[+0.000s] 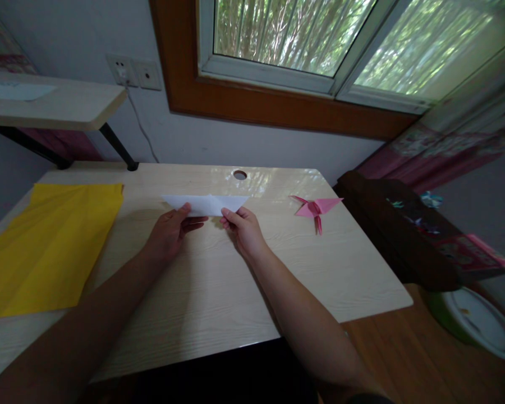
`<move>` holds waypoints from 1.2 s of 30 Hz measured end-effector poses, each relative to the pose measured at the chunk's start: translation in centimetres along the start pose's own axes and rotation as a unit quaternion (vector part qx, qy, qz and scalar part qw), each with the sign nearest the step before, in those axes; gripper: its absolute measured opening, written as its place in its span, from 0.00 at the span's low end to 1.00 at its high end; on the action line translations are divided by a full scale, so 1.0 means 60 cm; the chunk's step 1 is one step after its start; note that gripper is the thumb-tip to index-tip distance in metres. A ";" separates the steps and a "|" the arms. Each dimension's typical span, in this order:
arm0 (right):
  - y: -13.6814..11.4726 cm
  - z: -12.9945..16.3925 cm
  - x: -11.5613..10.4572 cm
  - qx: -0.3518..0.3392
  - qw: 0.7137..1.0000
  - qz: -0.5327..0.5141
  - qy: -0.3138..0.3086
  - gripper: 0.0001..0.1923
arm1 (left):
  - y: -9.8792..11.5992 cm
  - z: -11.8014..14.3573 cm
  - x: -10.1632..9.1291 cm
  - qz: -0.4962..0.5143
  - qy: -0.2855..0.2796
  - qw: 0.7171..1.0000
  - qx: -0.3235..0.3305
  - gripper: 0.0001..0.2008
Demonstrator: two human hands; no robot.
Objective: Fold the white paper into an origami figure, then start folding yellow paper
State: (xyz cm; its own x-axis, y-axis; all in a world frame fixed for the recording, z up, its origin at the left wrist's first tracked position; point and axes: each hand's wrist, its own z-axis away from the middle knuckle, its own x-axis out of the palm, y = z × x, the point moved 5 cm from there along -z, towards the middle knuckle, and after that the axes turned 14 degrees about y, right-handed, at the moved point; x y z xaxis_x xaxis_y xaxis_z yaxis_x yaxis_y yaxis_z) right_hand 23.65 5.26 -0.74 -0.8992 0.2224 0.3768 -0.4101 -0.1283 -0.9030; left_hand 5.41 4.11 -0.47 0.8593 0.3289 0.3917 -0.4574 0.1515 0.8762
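Note:
A white sheet of paper [206,204], folded into a long strip with slanted ends, is held a little above the desk. My left hand [173,225] grips its lower left edge, thumb on the front and fingers behind and below. With thumb and fingers, my right hand [242,224] pinches the lower edge right of the middle. The paper's back side and parts of the fingers behind it are hidden. Off to the right, a pink folded-paper crane [315,209] lies on the desk, apart from both hands.
A yellow sheet [54,247] lies on the left of the pale wooden desk [219,292]. A raised shelf [79,101] on black legs stands at the back left. A cable hole [240,175] is near the back edge. Dark furniture [395,230] and a round bin [475,320] are right.

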 end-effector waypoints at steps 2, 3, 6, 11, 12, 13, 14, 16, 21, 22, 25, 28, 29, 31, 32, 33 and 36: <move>0.001 -0.002 -0.001 -0.007 1.000 0.001 -0.001 0.17 | 0.002 -0.003 -0.003 0.007 0.008 1.000 0.018 0.16; 0.002 -0.003 -0.002 -0.010 1.000 0.003 -0.004 0.17 | 0.003 -0.005 -0.005 0.012 0.016 0.999 0.028 0.16; 0.003 -0.006 -0.003 -0.023 1.000 0.016 -0.010 0.17 | 0.009 -0.012 -0.018 0.019 0.057 0.996 0.059 0.14; 0.002 -0.008 -0.006 -0.028 0.999 0.042 -0.005 0.19 | 0.024 -0.018 -0.033 0.027 0.101 0.989 0.100 0.13; 0.002 -0.008 -0.006 -0.028 0.999 0.045 -0.004 0.20 | 0.026 -0.018 -0.034 0.032 0.104 0.988 0.106 0.12; 0.001 -0.007 -0.006 -0.029 0.998 0.047 -0.003 0.20 | 0.029 -0.018 -0.035 0.037 0.106 0.987 0.111 0.12; 0.000 -0.007 -0.006 -0.029 0.998 0.047 -0.002 0.19 | 0.031 -0.017 -0.035 0.042 0.106 0.987 0.114 0.11; 0.000 -0.006 -0.006 -0.027 0.999 0.043 0.001 0.19 | 0.034 -0.017 -0.035 0.059 0.108 0.985 0.118 0.09; 0.001 -0.007 -0.008 -0.019 0.999 0.032 0.003 0.19 | 0.037 -0.021 -0.038 0.095 0.098 0.986 0.100 0.07; 0.001 -0.009 -0.009 -0.019 0.999 0.030 0.005 0.19 | 0.036 -0.022 -0.037 0.094 0.086 0.988 0.091 0.08; 0.001 -0.010 -0.011 -0.020 0.999 0.029 0.010 0.19 | 0.028 -0.020 -0.029 0.068 0.055 0.994 0.068 0.11; 0.001 -0.007 -0.005 -0.028 0.999 0.035 -0.006 0.18 | 0.012 -0.010 -0.016 0.003 0.039 0.998 0.039 0.15; 0.001 -0.005 -0.001 -0.030 0.999 0.036 -0.015 0.18 | 0.005 -0.006 -0.010 -0.025 0.029 0.999 0.028 0.16; 0.002 0.000 0.005 -0.031 0.998 0.040 -0.029 0.18 | -0.003 0.003 -0.001 -0.066 0.011 0.998 0.021 0.19; 0.003 0.002 0.008 -0.031 0.998 0.044 -0.033 0.17 | -0.004 0.007 0.003 -0.076 0.006 0.997 0.022 0.19; 0.004 0.003 0.010 -0.032 0.998 0.049 -0.035 0.17 | -0.004 0.009 0.005 -0.079 0.003 0.997 0.024 0.19; 0.004 0.006 0.014 -0.037 0.996 0.069 -0.040 0.17 | -0.002 0.012 0.005 -0.069 0.012 0.997 0.020 0.18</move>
State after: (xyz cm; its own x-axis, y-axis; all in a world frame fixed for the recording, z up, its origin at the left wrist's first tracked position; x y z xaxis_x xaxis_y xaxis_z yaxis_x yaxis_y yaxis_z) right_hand 22.71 5.09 -0.58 -0.9565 0.1301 0.2610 -0.2726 -0.0803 -0.9588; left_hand 5.87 3.51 -0.28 0.9074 0.3296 0.2608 -0.3257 0.1593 0.9319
